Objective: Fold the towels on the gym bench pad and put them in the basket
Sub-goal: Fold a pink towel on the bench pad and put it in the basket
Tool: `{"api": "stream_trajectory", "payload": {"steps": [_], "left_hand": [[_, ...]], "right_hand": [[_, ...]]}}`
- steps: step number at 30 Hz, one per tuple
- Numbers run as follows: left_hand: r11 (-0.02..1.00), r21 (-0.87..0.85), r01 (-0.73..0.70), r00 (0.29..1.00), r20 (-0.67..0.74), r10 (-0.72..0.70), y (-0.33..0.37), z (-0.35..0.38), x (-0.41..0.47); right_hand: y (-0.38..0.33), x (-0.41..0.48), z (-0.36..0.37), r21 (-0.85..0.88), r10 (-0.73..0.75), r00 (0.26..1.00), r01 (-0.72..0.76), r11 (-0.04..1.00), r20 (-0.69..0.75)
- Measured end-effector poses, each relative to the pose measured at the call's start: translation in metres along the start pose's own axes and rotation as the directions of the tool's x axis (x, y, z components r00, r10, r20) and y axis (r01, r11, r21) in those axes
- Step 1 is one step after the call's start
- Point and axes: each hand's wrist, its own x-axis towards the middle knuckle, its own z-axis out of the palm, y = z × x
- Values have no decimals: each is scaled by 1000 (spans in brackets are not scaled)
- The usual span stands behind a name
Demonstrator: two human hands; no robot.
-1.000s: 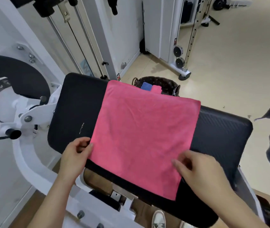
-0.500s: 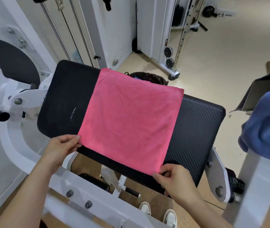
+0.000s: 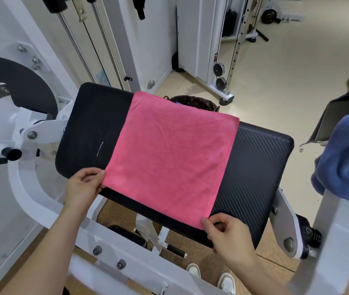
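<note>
A gym floor with white cable machines is seen behind a black padded counter [image 3: 258, 158], across which the pink towel [image 3: 169, 154] is spread flat and unfolded, its far edge hanging toward the dark basket [image 3: 192, 102] on the floor beyond. The towel is judged light, soft and limp – a thin microfibre cloth that will sag wherever it is not supported and may cling slightly to the textured pad. It is therefore best taken by two corners of one edge, so that the edge stays straight when it is carried over for a fold. That hold is already in place: the near-left corner is pinched by the fingers [image 3: 97, 174] of the left hand [image 3: 82, 188], and the near-right corner by those of the right hand [image 3: 229, 237], curled round the hem. A second ago the right hand was laid on the cloth, inward of that corner, and half a second ago it had been brought to the corner. Since then the grip has been kept and the towel has not been lifted – only the view has shifted.
</note>
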Motion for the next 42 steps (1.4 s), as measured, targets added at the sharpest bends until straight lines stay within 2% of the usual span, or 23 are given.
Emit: {"api": "stream_trajectory", "payload": {"steps": [4,8,10,12,13,15,16,18,19,21,23,26,31,37,42], "left_hand": [[997,77,-30,999,-19,31,-1,9,4],[977,207,-51,991,-109,75,0,19,10],[910,398,-114,971,-149,187,9,28,4],[832,503,-236,927,-141,348,26,42,-16],[817,490,-303,915,-89,393,34,53,-32],[831,396,-391,919,127,372,45,82,-75],[823,366,-433,897,264,355,44,99,-98],[739,347,-578,793,454,407,37,132,-137],[697,326,-638,748,479,460,31,146,-148],[663,321,-676,722,470,508,21,167,-157],[632,369,-681,726,448,521,14,177,-158],[590,404,-699,714,441,544,10,179,-160],[602,423,-677,735,426,528,12,177,-158],[584,396,-708,706,401,584,17,173,-163],[531,367,-764,645,452,615,4,178,-167]], "right_hand": [[-2,7,6,-44,-47,998,45,998,-51],[-5,8,3,-124,-38,999,36,992,-17],[-13,5,-7,-262,-47,998,54,964,33],[-26,6,-23,-388,-160,987,152,909,10],[-34,11,-34,-424,-265,964,229,876,-26],[-51,28,-56,-441,-459,883,377,814,-93],[-60,40,-66,-444,-521,846,426,788,-114],[-77,69,-82,-454,-573,806,458,764,-150],[-84,83,-88,-448,-563,808,445,775,-172],[-94,106,-96,-390,-498,840,394,833,-217],[-101,119,-98,-346,-434,869,341,874,-239],[-106,130,-98,-381,-402,874,286,879,-273],[-111,144,-100,-340,-332,871,208,917,-362],[-113,150,-104,-361,-316,878,181,915,-360],[-118,152,-108,-528,-361,888,170,832,-284]]}}
